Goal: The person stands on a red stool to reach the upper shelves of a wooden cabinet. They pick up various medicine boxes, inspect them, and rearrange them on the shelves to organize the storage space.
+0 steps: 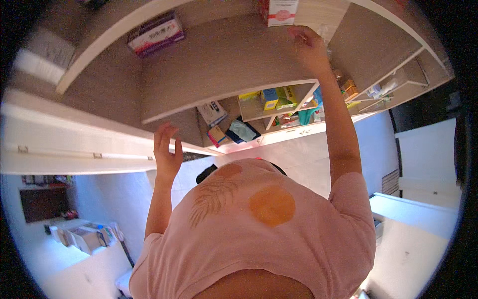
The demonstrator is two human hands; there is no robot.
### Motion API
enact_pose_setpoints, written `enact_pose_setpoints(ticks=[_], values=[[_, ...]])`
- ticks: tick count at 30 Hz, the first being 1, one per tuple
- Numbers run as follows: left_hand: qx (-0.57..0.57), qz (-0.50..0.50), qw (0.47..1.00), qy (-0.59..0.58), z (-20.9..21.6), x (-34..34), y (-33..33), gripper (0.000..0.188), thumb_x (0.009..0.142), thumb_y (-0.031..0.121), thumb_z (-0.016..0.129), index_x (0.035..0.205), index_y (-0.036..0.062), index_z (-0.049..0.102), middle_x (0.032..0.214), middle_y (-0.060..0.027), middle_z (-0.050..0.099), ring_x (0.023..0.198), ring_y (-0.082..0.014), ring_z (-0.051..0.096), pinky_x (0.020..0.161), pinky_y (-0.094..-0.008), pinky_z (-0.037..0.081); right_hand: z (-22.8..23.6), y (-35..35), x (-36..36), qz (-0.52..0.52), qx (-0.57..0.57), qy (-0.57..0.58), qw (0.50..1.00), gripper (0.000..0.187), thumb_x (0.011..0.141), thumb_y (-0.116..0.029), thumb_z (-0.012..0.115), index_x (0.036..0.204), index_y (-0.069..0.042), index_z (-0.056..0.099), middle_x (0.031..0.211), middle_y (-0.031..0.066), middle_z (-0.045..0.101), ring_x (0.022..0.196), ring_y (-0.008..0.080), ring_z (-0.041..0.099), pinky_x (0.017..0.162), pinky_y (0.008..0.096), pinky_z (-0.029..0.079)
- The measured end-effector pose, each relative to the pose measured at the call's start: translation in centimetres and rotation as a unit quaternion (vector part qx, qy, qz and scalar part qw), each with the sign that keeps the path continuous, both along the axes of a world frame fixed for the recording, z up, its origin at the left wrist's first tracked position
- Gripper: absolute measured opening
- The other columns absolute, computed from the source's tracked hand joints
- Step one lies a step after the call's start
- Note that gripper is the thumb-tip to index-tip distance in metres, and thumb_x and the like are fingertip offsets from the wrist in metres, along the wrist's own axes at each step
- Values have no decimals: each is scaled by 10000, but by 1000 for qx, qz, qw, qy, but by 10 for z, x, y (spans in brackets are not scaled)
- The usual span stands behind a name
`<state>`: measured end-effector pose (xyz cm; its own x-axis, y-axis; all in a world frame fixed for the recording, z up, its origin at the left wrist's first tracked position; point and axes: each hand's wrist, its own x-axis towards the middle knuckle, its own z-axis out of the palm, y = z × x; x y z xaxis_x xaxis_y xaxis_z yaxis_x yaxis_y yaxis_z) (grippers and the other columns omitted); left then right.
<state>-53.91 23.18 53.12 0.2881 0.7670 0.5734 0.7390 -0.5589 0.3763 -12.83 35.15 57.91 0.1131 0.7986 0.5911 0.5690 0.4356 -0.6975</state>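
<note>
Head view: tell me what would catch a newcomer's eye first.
Probably the pink shirt with its orange circle, filling the lower middle. The right hand is raised near a red-and-white box at the top. A purple-and-white box sits at upper left.

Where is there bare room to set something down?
The upper shelf is bare between the purple-and-white box and the right hand, beside a red-and-white box. Below is crowded, with a blue-and-yellow box and a white box among others.

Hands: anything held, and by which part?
Left hand holds nothing. Right hand is by the red-and-white box; whether it holds anything can't be told.
</note>
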Motion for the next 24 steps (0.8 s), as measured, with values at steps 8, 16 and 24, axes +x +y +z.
enact_pose_setpoints(ticks=[8,16,24], values=[[-88,58,989,-104,-45,-34,-40,157,746,-37,560,892,11,589,1000,-138,559,932,-313,540,800,-366,435,-25,-107,-76,438,-431,-200,763,230,815,-131,544,988,13,596,865,106,636,853,203,600,693,329,485],[-385,-84,890,-231,-124,12,6,304,769,27,590,1067,23,532,1062,-155,545,933,-289,566,759,-336,460,-169,-5,-38,-36,-215,-536,815,347,809,-219,564,1086,-12,533,1013,141,602,888,263,588,816,361,448],[-333,-111,930,-113,-216,108,140,795,704,264,694,1323,29,255,1293,-204,352,1137,-330,428,920,-418,372,-95,-96,-64,269,-441,-318,795,303,821,-240,559,1069,-67,553,964,128,609,843,272,595,753,364,472]])
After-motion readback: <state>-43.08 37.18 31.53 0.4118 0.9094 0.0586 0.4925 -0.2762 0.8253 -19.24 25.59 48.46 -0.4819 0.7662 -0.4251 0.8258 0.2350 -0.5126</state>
